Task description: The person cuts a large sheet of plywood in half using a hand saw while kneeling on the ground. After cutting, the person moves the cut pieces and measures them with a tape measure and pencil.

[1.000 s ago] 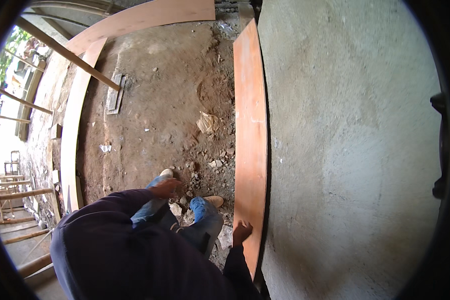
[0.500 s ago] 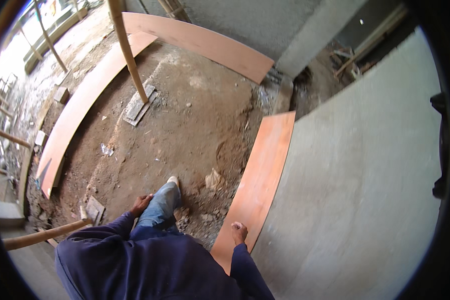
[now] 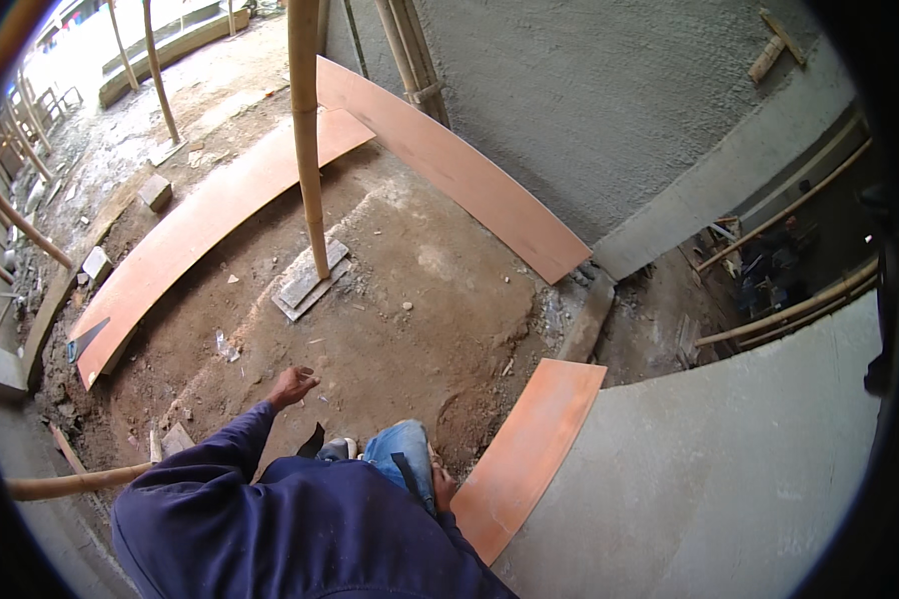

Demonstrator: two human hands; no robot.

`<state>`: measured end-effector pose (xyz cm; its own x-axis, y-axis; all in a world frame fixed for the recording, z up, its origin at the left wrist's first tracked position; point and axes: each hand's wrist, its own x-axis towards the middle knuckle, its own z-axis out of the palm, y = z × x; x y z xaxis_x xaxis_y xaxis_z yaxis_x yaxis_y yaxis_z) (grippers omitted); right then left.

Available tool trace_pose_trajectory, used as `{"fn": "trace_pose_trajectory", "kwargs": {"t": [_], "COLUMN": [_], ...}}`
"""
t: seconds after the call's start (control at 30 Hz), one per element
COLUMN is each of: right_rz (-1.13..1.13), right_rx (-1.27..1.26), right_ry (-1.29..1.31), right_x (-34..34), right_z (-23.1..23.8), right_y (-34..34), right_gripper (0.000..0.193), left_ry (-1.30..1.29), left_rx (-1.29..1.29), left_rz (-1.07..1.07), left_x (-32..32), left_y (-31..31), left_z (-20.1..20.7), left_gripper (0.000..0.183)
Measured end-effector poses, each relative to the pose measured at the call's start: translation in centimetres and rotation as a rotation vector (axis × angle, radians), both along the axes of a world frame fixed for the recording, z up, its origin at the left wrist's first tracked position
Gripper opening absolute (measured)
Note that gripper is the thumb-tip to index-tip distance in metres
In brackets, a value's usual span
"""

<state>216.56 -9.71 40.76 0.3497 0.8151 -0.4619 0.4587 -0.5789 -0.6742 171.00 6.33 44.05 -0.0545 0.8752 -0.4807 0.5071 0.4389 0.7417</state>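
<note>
My left hand (image 3: 294, 386) is held out over the dirt floor, its fingers apart with nothing in them. My right hand (image 3: 443, 486) hangs beside my jeans leg (image 3: 398, 449), close to the near end of a reddish-brown board (image 3: 529, 449); how its fingers are set cannot be made out. This board lies along the edge of the grey concrete slab. Another long board (image 3: 210, 215) stretches along the left, with a handsaw (image 3: 89, 335) lying on its near end. A third board (image 3: 459, 160) lies along the foot of the far wall.
An upright bamboo pole (image 3: 307, 150) stands on small wooden blocks (image 3: 312, 281) in front of me. At lower left a bamboo pole (image 3: 80, 483) juts in. The plastered wall (image 3: 549, 90) and a concrete column (image 3: 719, 180) rise behind; bamboo poles (image 3: 789, 307) lie at right.
I have stepped forward, and the view has shifted with me. My left hand has come away from my leg and reaches out; my right hand has moved from above the board to beside my leg.
</note>
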Motion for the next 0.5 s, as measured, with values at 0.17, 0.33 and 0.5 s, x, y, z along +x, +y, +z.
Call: {"fn": "trace_pose_trajectory", "kwargs": {"t": [0.17, 0.33, 0.5], "right_rz": [0.117, 0.433, 0.864], "right_rx": [0.157, -0.04, -0.047], "right_ry": [0.029, -0.153, -0.367], "right_x": [1.4, 4.2, 7.1], "right_z": [-3.6, -9.6, -10.8], "right_y": [7.7, 19.1, 36.5], "right_gripper": [0.05, 0.04, 0.03], "left_ry": [0.114, 0.082, 0.197], "left_rx": [-0.071, -0.431, -0.4], "left_rz": [-0.026, -0.081, 0.112], "left_x": [1.7, 1.6, 1.9], "left_y": [1.6, 2.1, 10.3], "left_z": [-5.0, -8.2, -5.2], "left_gripper": [0.048, 0.055, 0.048]}}
